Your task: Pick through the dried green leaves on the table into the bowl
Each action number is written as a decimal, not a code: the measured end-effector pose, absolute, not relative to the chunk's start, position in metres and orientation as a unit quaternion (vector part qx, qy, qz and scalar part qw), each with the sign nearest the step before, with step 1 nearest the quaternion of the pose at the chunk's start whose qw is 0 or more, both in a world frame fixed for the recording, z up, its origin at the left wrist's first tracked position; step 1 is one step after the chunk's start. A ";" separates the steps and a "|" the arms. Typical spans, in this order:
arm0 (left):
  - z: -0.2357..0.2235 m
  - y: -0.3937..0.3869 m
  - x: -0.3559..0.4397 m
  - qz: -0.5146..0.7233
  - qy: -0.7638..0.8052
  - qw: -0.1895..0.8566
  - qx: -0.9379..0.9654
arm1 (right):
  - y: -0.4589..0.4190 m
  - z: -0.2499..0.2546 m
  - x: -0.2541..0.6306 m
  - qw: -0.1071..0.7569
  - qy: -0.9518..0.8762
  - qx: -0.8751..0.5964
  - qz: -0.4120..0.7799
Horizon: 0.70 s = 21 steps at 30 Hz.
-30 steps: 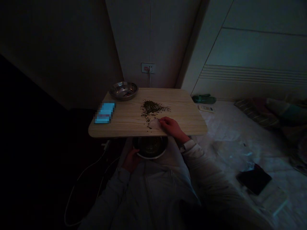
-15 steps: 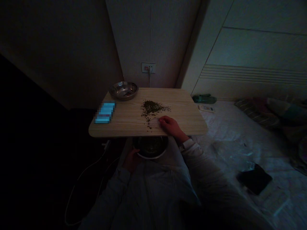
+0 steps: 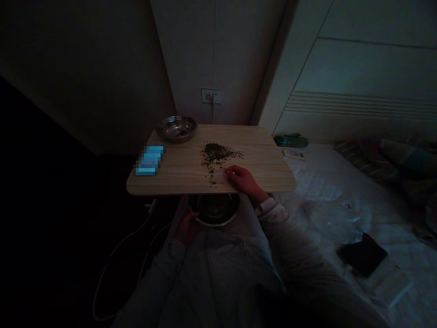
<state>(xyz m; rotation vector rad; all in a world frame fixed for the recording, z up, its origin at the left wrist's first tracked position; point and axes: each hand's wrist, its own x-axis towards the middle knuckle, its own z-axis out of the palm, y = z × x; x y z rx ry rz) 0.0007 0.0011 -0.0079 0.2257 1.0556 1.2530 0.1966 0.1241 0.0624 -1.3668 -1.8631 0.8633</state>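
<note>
Small dark grains (image 3: pixel 215 152) lie in a loose pile on the wooden tabletop (image 3: pixel 177 173), with stray ones trailing towards its front edge. My right hand (image 3: pixel 243 180) is closed on a thin, pale, see-through piece (image 3: pixel 219 176), whose exact kind the dim light hides. This piece rests flat against the tabletop beside a few stray grains. Below the front edge, on my lap, sits a metal bowl (image 3: pixel 218 223), partly covered by the tabletop. My left hand (image 3: pixel 187 228) grips the bowl's left rim, thumb over the edge; its contents are too dark to make out.
Another metal bowl (image 3: pixel 176 130) stands at the table's back left, with a lit phone (image 3: pixel 150 160) in front of it. A wall socket (image 3: pixel 211 96) has a cord plugged in. On the bed to the right lie a green bottle (image 3: pixel 292 140), a remote (image 3: pixel 293 155) and a dark cloth-like item (image 3: pixel 364 255).
The pale piece in my right hand has shifted slightly and looks more opaque, near the stray grains. My left hand and the lap bowl have stayed in place.
</note>
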 end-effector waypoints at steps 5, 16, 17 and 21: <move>-0.007 0.001 0.000 0.545 0.477 0.684 0.091 | 0.122 0.062 0.196 0.345 -0.703 -0.516 0.348; -0.007 0.001 0.000 0.563 0.465 0.678 0.082 | 0.115 0.066 0.201 0.426 -0.645 -0.531 0.347; -0.008 0.001 0.000 0.564 0.469 0.676 0.077 | 0.115 0.066 0.201 0.425 -0.644 -0.531 0.350; -0.014 0.000 -0.003 0.561 0.468 0.676 0.096 | 0.114 0.066 0.201 0.412 -0.650 -0.532 0.355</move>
